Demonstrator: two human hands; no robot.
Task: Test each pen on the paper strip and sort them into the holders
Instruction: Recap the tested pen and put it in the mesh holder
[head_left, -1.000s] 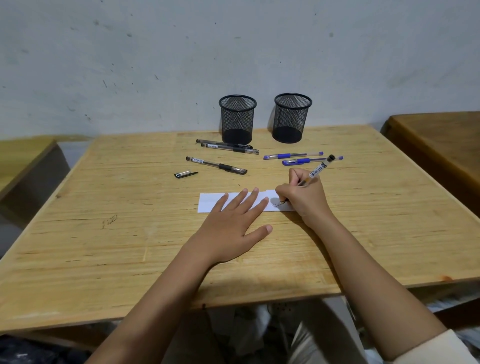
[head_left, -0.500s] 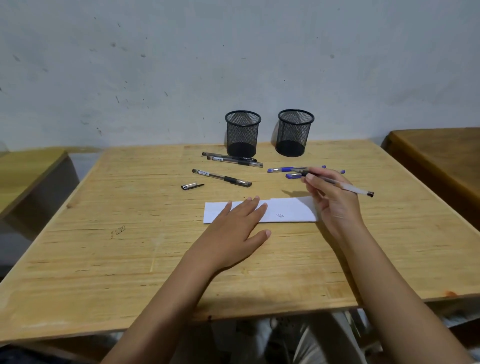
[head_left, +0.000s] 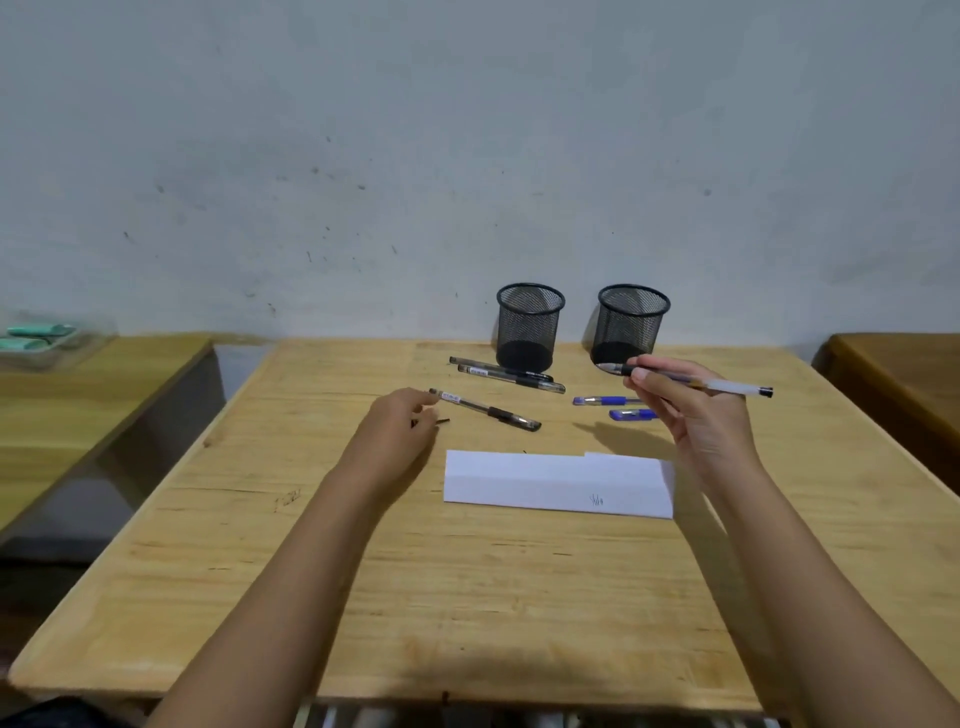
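Since half a second ago the left hand (head_left: 400, 421) has come off the white folded paper strip (head_left: 540, 480) and gone far and left, to the small black pen cap (head_left: 443, 421). The right hand (head_left: 701, 421) still holds its pen level.

Head view: the left hand lies knuckles up with its fingers curled down over the cap, of which only a dark end shows at the fingertips (whether they pinch it or merely touch it I cannot tell). Its forefinger sits just beside the back end of a black-gripped clear pen (head_left: 485, 409) lying slantwise on the light wooden tabletop (head_left: 467, 597).

The right hand pinches a clear-barrelled pen with a black grip (head_left: 727, 386) between thumb and fingers. It is held above the tabletop, tip pointing left, in front of the right black wire-mesh holder (head_left: 632, 325). The left black wire-mesh holder (head_left: 530, 325) stands near it, and both are upright at the far edge of the tabletop.

Two more black pens (head_left: 511, 379) lie side by side just near of the left holder's foot. Two blue pens (head_left: 605, 400) lie between the right holder and the strip, partly hidden behind the right hand.

The strip lies flat, nearer than all the pens and free of both hands, with a small dark scribble (head_left: 597, 500) toward its right end. On a neighbouring table at far left sits a clear plastic box (head_left: 52, 338) with teal things inside.
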